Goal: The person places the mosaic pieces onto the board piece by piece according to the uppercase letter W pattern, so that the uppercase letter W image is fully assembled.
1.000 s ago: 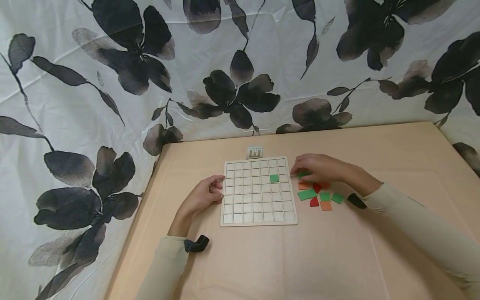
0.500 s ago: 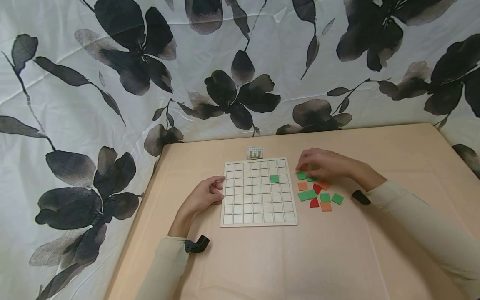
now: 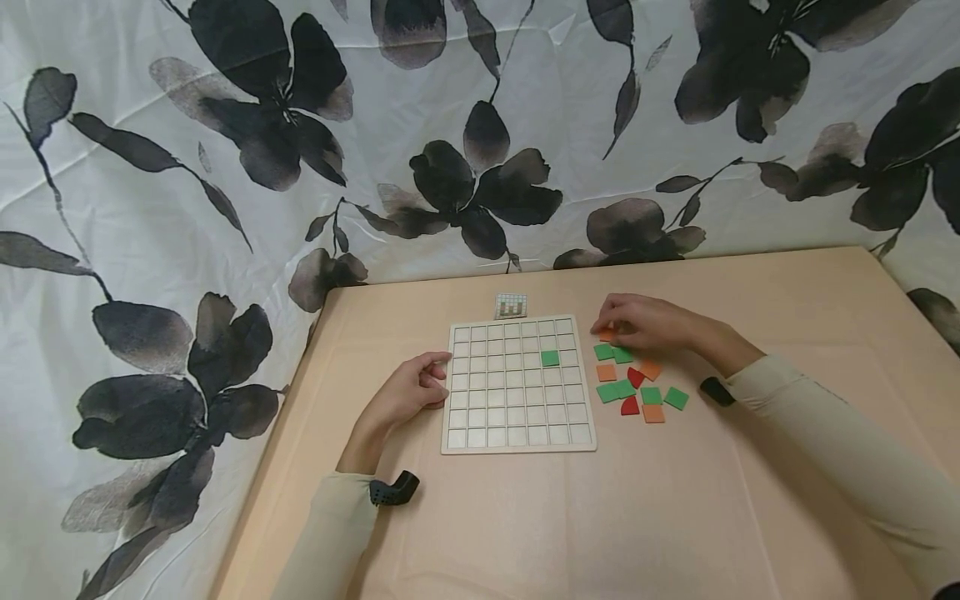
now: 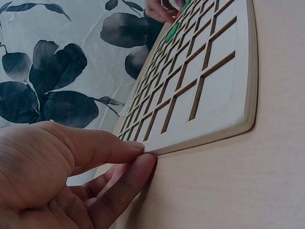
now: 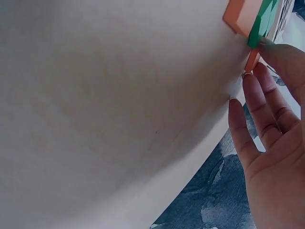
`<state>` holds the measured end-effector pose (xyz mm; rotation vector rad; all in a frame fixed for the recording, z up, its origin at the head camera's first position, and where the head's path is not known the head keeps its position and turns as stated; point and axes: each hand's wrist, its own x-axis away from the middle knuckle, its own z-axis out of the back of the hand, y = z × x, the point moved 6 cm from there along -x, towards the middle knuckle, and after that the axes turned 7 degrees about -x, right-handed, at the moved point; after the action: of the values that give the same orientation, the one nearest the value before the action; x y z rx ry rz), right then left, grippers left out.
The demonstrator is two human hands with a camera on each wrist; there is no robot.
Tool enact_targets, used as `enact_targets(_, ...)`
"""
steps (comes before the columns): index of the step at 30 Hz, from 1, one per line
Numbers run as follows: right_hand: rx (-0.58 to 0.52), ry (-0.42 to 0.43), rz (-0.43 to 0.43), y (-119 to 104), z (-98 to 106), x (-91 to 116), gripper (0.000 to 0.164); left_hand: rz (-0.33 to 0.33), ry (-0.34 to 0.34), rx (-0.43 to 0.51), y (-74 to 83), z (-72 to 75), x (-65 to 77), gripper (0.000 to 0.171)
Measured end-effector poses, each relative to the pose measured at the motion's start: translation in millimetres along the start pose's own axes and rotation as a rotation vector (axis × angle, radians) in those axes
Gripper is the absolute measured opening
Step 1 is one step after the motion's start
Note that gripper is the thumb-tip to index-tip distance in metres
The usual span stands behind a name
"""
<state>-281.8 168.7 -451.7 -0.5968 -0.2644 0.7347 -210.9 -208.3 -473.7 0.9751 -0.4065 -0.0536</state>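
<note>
A pale board (image 3: 517, 386) with a square grid is lying flat, its left edge being pinched between thumb and finger of a left hand (image 3: 408, 389). One green tile (image 3: 550, 358) is filling a cell toward the grid's upper right. Near the board's far right corner, an orange tile (image 3: 606, 335) is showing at the fingertips of a right hand (image 3: 651, 322). Just to the board's right, loose green squares (image 3: 676, 398), orange squares (image 3: 654, 414) and rounded-edged red pieces (image 3: 629, 406) are lying scattered, some touching, some angled.
</note>
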Motion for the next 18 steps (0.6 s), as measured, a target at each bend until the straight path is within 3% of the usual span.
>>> enact_targets(18, 0.064, -0.015, -0.090, 3.6, 7.3, -0.9, 0.029, 0.017, -0.001, 0.000, 1.7, 0.1, -0.7, 0.064)
